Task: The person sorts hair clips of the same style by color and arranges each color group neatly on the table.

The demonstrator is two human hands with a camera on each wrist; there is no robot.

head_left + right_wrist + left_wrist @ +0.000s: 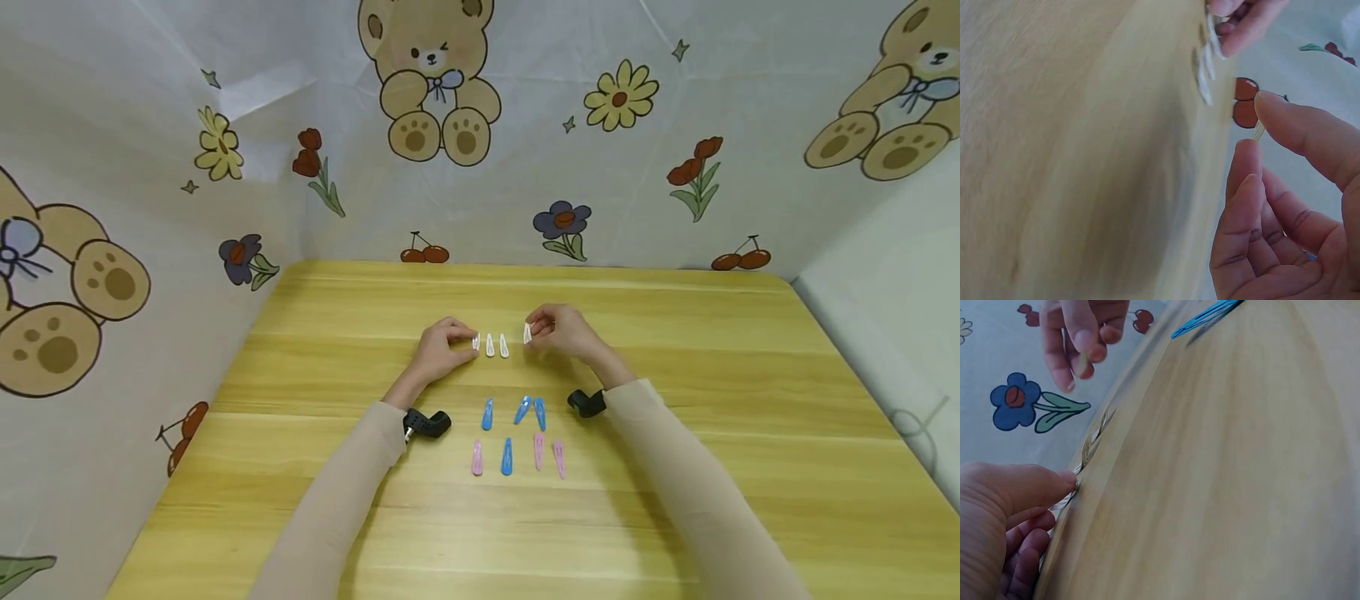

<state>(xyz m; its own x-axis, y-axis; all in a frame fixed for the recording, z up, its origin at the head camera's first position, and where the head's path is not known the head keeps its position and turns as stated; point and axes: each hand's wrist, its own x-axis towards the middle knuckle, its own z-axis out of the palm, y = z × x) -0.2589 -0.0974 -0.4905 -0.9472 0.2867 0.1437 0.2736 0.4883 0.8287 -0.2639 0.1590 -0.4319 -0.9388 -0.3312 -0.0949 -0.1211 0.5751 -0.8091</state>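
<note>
My left hand is at the left end of a short row of white snap hair clips, pinching the end clip between thumb and fingers at the tabletop. Just right of it lie two more white clips, a nearer one and a farther one. My right hand pinches another white hair clip by thumb and fingertips; in the right wrist view this clip shows edge-on, held above the table. The left wrist view shows the left thumb over its clip, mostly hiding it.
Several blue hair clips and three pink ones lie nearer me on the wooden table, between my forearms. A cloth printed with bears and flowers hangs behind the far edge and along the left side.
</note>
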